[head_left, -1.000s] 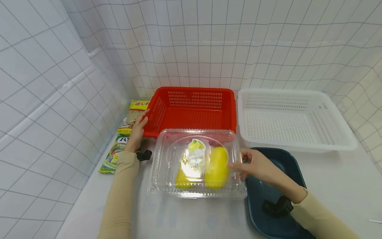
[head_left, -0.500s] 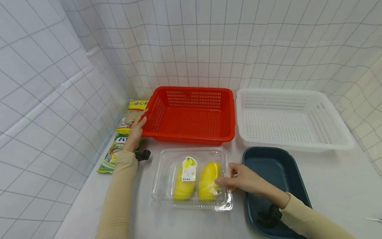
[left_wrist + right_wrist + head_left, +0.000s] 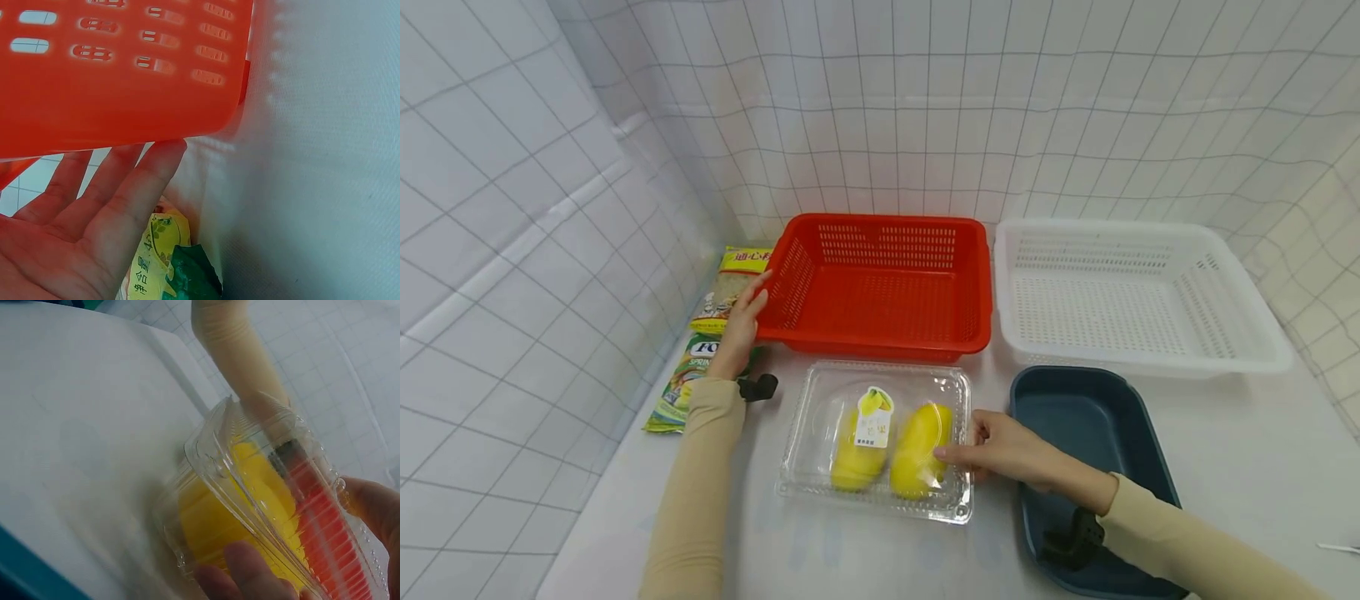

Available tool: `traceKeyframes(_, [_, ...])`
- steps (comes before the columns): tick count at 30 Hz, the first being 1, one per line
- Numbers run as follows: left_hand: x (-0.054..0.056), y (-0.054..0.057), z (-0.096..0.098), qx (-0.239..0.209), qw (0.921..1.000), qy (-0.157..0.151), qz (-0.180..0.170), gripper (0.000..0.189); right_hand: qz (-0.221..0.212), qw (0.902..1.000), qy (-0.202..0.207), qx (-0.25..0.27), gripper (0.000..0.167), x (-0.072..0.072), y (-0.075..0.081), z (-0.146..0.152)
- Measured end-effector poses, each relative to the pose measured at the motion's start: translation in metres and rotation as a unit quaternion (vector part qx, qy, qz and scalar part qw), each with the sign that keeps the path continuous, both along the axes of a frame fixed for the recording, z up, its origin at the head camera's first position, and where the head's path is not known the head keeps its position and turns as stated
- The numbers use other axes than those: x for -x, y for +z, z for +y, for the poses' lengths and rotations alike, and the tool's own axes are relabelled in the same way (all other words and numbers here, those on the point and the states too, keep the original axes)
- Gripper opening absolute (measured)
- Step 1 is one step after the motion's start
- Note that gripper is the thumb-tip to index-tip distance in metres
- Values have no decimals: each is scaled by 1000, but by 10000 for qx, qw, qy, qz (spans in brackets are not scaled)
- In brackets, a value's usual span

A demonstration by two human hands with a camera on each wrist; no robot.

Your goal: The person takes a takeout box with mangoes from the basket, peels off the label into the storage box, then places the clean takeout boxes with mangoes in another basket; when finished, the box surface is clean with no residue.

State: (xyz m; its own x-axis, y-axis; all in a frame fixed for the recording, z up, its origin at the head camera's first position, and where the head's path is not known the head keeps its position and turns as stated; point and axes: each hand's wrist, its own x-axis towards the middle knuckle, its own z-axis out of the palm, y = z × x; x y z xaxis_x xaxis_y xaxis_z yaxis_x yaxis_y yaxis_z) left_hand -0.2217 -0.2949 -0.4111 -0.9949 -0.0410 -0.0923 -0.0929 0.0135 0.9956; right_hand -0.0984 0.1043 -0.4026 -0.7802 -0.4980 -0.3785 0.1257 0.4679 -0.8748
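Note:
A clear plastic clamshell box [image 3: 812, 454] with two yellow mangoes [image 3: 917, 454] inside lies in front of the red basket [image 3: 880, 343]; its lid carries a white label. My right hand [image 3: 1018, 450] pinches the box's right side, thumb over the lid and fingers lower on the wall. In the right wrist view the box [image 3: 219, 481] stands between thumb and fingers. My left hand [image 3: 741, 337] touches the red basket's left side. The left wrist view shows that hand's fingers [image 3: 134, 187] extended, tips right at the basket's rim [image 3: 125, 134].
Two food packets, one yellow [image 3: 722, 292] and one green [image 3: 688, 383], lie left of the red basket. A white basket [image 3: 1142, 362] stands at the back right. In front of it is a dark blue tray [image 3: 1093, 417], partly under my right forearm. A grid-patterned sheet [image 3: 910, 108] hangs behind.
The clamshell box has moved down and toward me, away from over the red basket's front, with my right hand holding it. My left hand has stayed at the basket.

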Motion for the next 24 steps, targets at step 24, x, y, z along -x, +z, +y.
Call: traceKeyframes(24, [2, 0, 0, -264, 9996, -95, -16, 50, -1364, 9901, -146, 284, 53, -2, 4, -3])
